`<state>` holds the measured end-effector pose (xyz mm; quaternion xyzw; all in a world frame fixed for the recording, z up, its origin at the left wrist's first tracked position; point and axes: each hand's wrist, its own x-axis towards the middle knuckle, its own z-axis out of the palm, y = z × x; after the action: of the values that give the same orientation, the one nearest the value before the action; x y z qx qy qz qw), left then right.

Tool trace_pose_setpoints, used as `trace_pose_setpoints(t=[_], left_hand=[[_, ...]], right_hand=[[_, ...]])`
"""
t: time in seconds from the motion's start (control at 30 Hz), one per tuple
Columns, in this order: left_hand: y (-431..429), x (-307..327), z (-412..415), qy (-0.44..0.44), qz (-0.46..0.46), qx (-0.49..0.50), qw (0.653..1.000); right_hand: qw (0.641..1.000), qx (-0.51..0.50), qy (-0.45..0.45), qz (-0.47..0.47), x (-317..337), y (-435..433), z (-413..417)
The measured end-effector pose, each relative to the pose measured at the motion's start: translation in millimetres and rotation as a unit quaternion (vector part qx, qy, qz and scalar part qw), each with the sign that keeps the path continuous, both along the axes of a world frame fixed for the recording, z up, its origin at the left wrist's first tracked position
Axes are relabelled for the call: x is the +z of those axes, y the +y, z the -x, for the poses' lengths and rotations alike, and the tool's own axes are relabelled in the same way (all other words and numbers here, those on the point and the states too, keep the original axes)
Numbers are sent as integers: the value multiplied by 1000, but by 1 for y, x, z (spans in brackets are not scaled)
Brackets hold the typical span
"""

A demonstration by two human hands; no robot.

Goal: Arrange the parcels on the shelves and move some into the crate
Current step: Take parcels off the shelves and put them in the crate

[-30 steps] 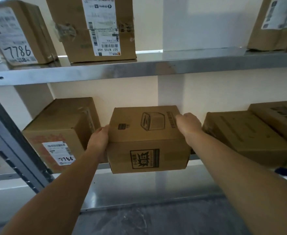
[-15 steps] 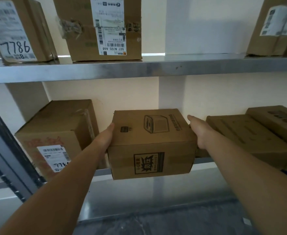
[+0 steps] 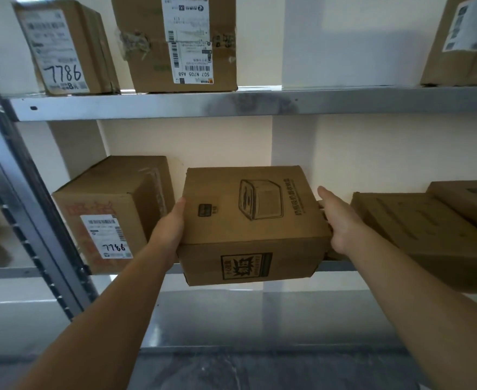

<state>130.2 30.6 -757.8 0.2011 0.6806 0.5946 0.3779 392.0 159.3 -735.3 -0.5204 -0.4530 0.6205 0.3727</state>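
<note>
A brown cardboard parcel (image 3: 248, 220) with a printed box drawing on top sits on the middle shelf (image 3: 334, 265), its front overhanging the shelf edge. My left hand (image 3: 169, 229) presses flat against its left side, the thumb at the top edge. On the parcel's right side my right hand (image 3: 341, 220) lies with its fingers straight, pointing towards the wall. No crate is in view.
Left of the parcel stands a parcel labelled 7786 (image 3: 110, 209); two flat boxes (image 3: 417, 229) are stacked to its right. The upper shelf (image 3: 372, 101) carries three labelled parcels (image 3: 181, 43). A metal upright (image 3: 20, 198) runs at the left, a lower shelf (image 3: 260, 319) below.
My right hand has left the parcel's top far corner and now lies straight along its right side. My left hand has flattened against the left side.
</note>
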Motion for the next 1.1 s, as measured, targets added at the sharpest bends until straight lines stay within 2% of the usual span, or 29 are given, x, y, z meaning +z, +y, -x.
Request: trace_pose_setpoints(t=[0.47, 0.67, 1.1], left_hand=[[-10, 3, 0, -40, -83, 13, 996], [-11, 1, -3, -15, -106, 22, 994], [-7, -18, 15, -66, -109, -9, 992]], right_hand=[[998, -8, 52, -25, 2, 4, -22], [997, -16, 68, -14, -8, 1, -22], [998, -2, 61, -6, -12, 4, -29]])
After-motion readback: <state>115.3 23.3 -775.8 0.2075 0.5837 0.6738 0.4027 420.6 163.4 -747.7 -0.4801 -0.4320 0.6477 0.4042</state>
